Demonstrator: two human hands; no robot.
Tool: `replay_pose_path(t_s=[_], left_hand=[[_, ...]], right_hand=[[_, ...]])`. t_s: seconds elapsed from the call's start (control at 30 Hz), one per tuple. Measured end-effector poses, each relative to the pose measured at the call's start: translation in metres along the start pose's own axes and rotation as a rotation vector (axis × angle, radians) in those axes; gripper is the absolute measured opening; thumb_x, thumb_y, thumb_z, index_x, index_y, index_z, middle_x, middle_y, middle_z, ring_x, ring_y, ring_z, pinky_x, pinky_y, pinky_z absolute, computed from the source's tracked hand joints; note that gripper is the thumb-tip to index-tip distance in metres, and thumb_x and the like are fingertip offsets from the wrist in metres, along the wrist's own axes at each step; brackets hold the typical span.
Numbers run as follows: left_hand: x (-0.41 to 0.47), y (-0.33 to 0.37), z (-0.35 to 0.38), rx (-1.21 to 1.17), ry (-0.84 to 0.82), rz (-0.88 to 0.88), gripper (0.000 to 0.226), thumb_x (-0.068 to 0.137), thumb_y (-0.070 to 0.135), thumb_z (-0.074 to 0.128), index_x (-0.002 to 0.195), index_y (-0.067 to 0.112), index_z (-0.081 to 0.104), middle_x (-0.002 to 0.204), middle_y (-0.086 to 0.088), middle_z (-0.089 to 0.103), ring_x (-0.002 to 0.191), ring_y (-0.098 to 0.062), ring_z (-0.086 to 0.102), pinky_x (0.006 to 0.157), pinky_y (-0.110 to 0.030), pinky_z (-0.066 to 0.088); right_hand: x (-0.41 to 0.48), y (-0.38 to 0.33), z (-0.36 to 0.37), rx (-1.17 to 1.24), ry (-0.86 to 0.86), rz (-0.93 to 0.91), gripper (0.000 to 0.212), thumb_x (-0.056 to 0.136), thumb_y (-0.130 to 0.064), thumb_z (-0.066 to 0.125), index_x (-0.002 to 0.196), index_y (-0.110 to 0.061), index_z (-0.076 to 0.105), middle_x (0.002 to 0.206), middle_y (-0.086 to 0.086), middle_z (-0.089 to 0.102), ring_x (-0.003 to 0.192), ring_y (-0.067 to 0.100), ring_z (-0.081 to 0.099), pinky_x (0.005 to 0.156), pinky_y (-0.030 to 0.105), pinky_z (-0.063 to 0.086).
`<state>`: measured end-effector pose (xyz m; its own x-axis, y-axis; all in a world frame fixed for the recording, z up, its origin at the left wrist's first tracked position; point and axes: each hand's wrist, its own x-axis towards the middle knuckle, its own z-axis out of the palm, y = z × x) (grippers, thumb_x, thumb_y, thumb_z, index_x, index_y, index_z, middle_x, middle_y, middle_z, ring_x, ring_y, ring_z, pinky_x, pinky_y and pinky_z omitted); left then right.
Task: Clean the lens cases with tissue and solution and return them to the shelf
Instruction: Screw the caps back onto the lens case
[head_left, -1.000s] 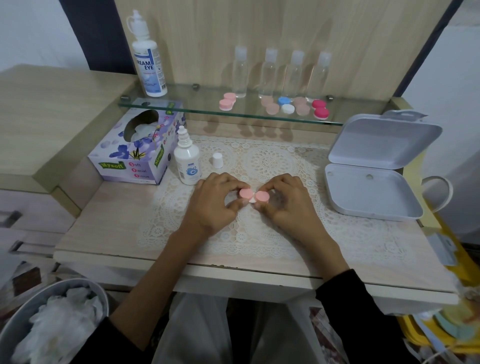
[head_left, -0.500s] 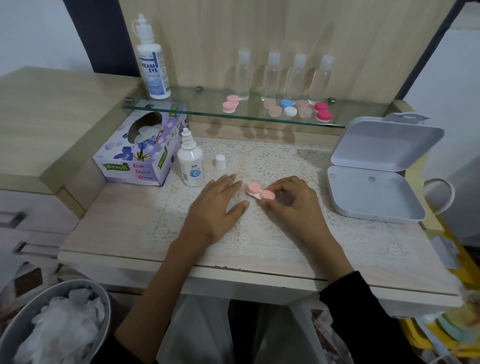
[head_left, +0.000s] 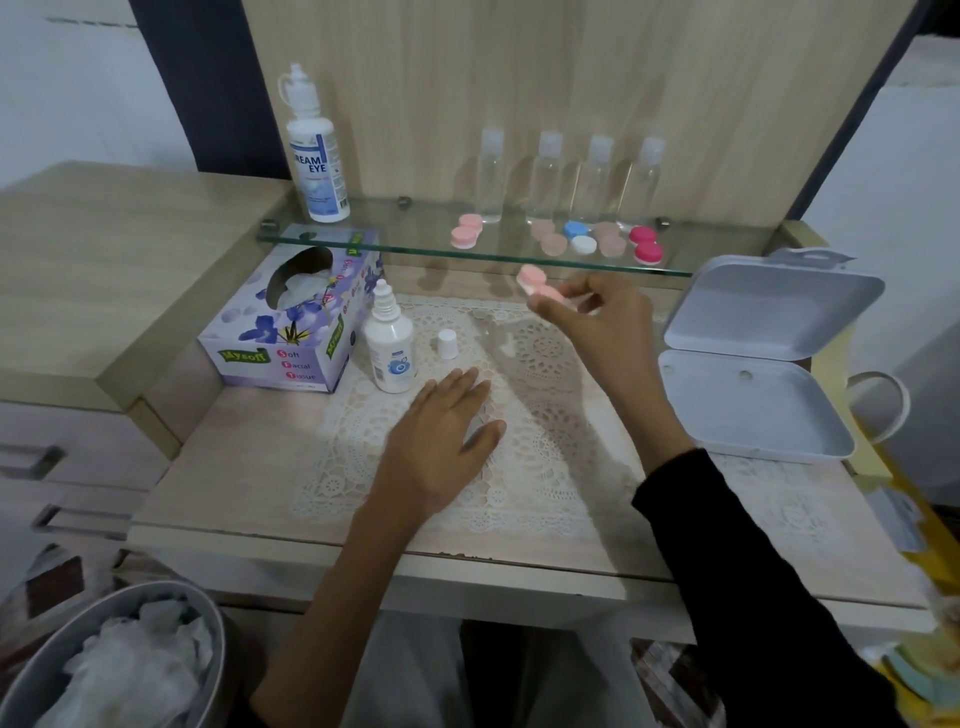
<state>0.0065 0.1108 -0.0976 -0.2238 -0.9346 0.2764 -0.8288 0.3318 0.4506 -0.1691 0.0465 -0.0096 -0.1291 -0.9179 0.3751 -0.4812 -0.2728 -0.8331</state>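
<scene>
Right grip (head_left: 597, 325) pinching pink lens case (head_left: 537, 285), case jutting leftward

A person's right hand (head_left: 602, 332) is pinching a pale pink twin-cup plastic lens case (head_left: 537, 285) at its fingertips, in the air near the front edge of a glass shelf (head_left: 363, 239). The left hand (head_left: 436, 447) is lying flat on a cream lace mat (head_left: 545, 467). A small white plastic dropper bottle (head_left: 390, 348) and a small white cap (head_left: 447, 344) are standing just beyond its fingertips.

Glass shelf (head_left: 395, 228): lay bare between tall bottle (head_left: 317, 166) and pink cases (head_left: 466, 236).
Tabletop (head_left: 234, 467): tissue box (head_left: 280, 338), small bottle (head_left: 389, 353) blocked left; open box (head_left: 753, 395) blocked right.
</scene>
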Motion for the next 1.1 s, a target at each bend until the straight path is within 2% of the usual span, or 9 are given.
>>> replay_pose_path(t_s=[0.07, 0.17, 0.27, 0.37, 0.5, 0.63, 0.8, 0.93, 1.1], left_hand=[[0.000, 0.000, 0.000, -0.002, 0.001, 0.001, 0.079, 0.084, 0.063, 0.017, 0.145, 0.016, 0.036, 0.155, 0.002, 0.026, 0.144, -0.008, 0.015, 0.116, -0.022, 0.001], [0.000, 0.001, 0.000, -0.014, 0.009, -0.006, 0.079, 0.084, 0.064, 0.018, 0.144, 0.017, 0.037, 0.154, 0.003, 0.027, 0.143, -0.007, 0.016, 0.116, -0.021, 0.002], [0.000, 0.001, 0.000, -0.022, 0.017, -0.015, 0.076, 0.085, 0.063, 0.021, 0.144, 0.018, 0.038, 0.154, 0.004, 0.028, 0.143, -0.006, 0.016, 0.116, -0.021, 0.002], [0.000, 0.002, -0.002, -0.023, 0.027, -0.022, 0.064, 0.091, 0.055, 0.032, 0.144, 0.019, 0.038, 0.154, 0.005, 0.027, 0.143, -0.006, 0.015, 0.117, -0.022, 0.003], [0.000, 0.004, -0.002, -0.027, 0.045, -0.014, 0.053, 0.097, 0.044, 0.044, 0.144, 0.021, 0.038, 0.154, 0.006, 0.027, 0.143, -0.005, 0.015, 0.118, -0.023, 0.006], [0.000, 0.004, -0.003, -0.041, 0.047, -0.020, 0.053, 0.096, 0.044, 0.045, 0.144, 0.021, 0.038, 0.154, 0.007, 0.027, 0.143, -0.004, 0.015, 0.116, -0.021, 0.004], [0.000, 0.004, -0.004, -0.042, 0.049, -0.025, 0.053, 0.096, 0.043, 0.045, 0.144, 0.022, 0.039, 0.154, 0.007, 0.027, 0.143, -0.004, 0.015, 0.116, -0.021, 0.004], [0.000, 0.003, -0.003, -0.043, 0.041, -0.027, 0.056, 0.095, 0.049, 0.041, 0.144, 0.021, 0.039, 0.154, 0.007, 0.027, 0.143, -0.004, 0.015, 0.117, -0.022, 0.006], [0.000, 0.003, -0.002, -0.037, 0.036, -0.038, 0.066, 0.087, 0.056, 0.031, 0.143, 0.021, 0.041, 0.153, 0.007, 0.029, 0.142, -0.004, 0.017, 0.117, -0.022, 0.006]], right_hand=[[0.017, -0.007, 0.009, -0.029, 0.068, -0.027, 0.030, 0.072, -0.045, 0.078, 0.084, -0.020, 0.066, 0.089, -0.004, 0.064, 0.083, 0.012, 0.055, 0.066, 0.027, 0.039], [0.039, -0.014, 0.023, -0.201, 0.171, -0.097, 0.033, 0.074, -0.048, 0.073, 0.088, -0.019, 0.069, 0.105, -0.002, 0.062, 0.106, 0.018, 0.051, 0.074, 0.031, 0.038], [0.056, -0.019, 0.036, -0.368, 0.185, -0.143, 0.033, 0.076, -0.047, 0.069, 0.092, -0.017, 0.070, 0.108, 0.001, 0.057, 0.106, 0.021, 0.047, 0.083, 0.032, 0.034], [0.069, -0.021, 0.048, -0.534, 0.159, -0.184, 0.034, 0.078, -0.046, 0.067, 0.094, -0.017, 0.070, 0.112, 0.001, 0.054, 0.108, 0.022, 0.044, 0.082, 0.030, 0.025], [0.079, -0.020, 0.058, -0.712, 0.186, -0.238, 0.034, 0.077, -0.044, 0.067, 0.093, -0.013, 0.070, 0.116, 0.005, 0.051, 0.109, 0.026, 0.042, 0.085, 0.034, 0.025], [0.085, -0.018, 0.061, -0.768, 0.158, -0.229, 0.042, 0.079, -0.052, 0.066, 0.095, -0.014, 0.069, 0.122, 0.007, 0.050, 0.113, 0.027, 0.041, 0.087, 0.036, 0.025], [0.086, -0.017, 0.057, -0.762, 0.129, -0.246, 0.049, 0.077, -0.059, 0.066, 0.100, -0.015, 0.068, 0.119, 0.005, 0.051, 0.111, 0.026, 0.041, 0.086, 0.035, 0.025], [0.084, -0.007, 0.045, -0.690, 0.185, -0.238, 0.055, 0.076, -0.062, 0.066, 0.109, -0.018, 0.065, 0.123, 0.004, 0.051, 0.114, 0.025, 0.043, 0.089, 0.036, 0.028], [0.082, 0.009, 0.035, -0.700, 0.249, -0.202, 0.057, 0.074, -0.065, 0.065, 0.105, -0.018, 0.068, 0.122, 0.003, 0.053, 0.114, 0.025, 0.043, 0.091, 0.037, 0.026]])
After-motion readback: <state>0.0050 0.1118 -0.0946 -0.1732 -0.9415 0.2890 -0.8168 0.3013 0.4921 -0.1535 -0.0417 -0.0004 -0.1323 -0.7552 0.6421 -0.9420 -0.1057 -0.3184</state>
